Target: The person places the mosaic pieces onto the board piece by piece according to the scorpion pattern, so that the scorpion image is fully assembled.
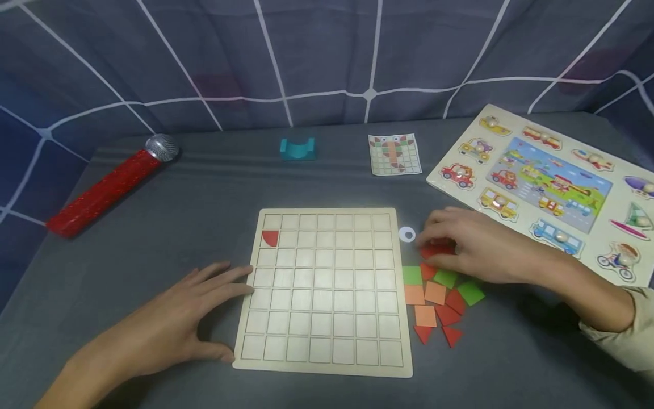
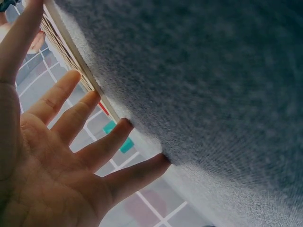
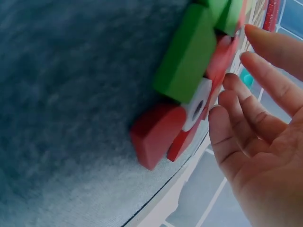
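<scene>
A wooden grid board (image 1: pixel 313 299) lies flat, with one red quarter-round tile (image 1: pixel 270 238) in a cell at its upper left. My left hand (image 1: pixel 168 321) spreads along the board's left side, fingertips and thumb at its edge. To the right of the board, my right hand (image 1: pixel 477 245) hovers over a heap of tiles, fingers loosely bent around a red piece (image 1: pixel 434 250) without a visible pinch. In the right wrist view, a green tile (image 3: pixel 187 56), an eye tile (image 3: pixel 197 104) and a red rounded tile (image 3: pixel 158 132) lie beside the fingers.
Orange squares (image 1: pixel 435 292) and red triangles (image 1: pixel 452 335) lie below the right hand. A pattern card (image 1: pixel 394 154) and a teal holder (image 1: pixel 297 149) are behind the board. A vehicle puzzle (image 1: pixel 554 176) lies under the right forearm; a red microphone (image 1: pixel 109 190) rests far left.
</scene>
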Demonstrator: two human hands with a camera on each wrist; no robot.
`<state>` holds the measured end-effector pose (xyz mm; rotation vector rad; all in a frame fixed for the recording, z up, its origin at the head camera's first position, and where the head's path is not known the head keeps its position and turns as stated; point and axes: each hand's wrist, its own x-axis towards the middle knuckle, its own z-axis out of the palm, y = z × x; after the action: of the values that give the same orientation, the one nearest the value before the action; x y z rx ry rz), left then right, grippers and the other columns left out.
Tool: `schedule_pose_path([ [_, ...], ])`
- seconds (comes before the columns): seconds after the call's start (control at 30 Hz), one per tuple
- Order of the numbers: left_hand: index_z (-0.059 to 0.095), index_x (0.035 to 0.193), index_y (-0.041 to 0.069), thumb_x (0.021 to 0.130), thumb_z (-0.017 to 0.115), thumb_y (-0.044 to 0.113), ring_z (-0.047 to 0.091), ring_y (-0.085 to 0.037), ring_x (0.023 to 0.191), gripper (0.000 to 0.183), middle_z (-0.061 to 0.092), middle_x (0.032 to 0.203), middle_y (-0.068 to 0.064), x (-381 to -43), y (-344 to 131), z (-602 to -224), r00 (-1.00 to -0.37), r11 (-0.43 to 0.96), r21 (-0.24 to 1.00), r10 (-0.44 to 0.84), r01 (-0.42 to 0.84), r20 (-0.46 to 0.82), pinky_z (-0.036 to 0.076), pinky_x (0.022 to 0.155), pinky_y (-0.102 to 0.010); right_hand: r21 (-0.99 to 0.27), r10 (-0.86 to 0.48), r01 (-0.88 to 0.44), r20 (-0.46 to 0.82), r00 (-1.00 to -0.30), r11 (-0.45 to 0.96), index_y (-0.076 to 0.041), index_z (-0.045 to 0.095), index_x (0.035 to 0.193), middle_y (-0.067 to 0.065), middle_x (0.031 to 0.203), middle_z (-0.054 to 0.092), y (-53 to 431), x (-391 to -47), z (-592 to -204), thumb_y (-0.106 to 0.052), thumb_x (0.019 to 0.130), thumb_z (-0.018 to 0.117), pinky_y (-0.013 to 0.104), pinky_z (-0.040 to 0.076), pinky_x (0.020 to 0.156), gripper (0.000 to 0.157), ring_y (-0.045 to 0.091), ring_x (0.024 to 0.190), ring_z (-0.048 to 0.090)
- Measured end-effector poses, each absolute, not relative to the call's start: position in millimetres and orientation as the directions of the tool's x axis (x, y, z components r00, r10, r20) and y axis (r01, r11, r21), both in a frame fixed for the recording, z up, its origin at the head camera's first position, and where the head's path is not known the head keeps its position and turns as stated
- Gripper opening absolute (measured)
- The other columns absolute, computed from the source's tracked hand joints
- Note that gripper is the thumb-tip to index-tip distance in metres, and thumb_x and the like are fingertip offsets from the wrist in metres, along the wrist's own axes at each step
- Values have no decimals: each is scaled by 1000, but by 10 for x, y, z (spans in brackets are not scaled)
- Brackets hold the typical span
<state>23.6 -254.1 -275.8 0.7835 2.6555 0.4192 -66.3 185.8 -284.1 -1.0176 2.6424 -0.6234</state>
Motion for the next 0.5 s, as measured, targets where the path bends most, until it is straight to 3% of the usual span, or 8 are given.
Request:
schedule_pose_path([
  [0.23, 54, 139, 29, 66, 68, 76, 32, -33, 140, 88, 33, 156, 10, 217, -2538, -2755, -788, 799, 354, 576, 486, -219, 37, 101, -64, -431, -692, -597, -96, -715, 677, -22, 74, 112, -12, 99, 58, 1889, -676, -2829, -14, 82, 81, 31, 50, 74, 32, 7, 90, 52],
  [0.5, 55, 138, 29, 66, 69, 75, 31, -34, 141, 87, 33, 156, 11, 233, -2547, -2749, -791, 808, 367, 561, 460, -244, 33, 103, -65, -407, -684, -586, -150, -714, 701, -16, 73, 115, -8, 97, 57, 1848, -700, -2820, -8, 81, 77, 29, 48, 71, 36, 10, 86, 50],
])
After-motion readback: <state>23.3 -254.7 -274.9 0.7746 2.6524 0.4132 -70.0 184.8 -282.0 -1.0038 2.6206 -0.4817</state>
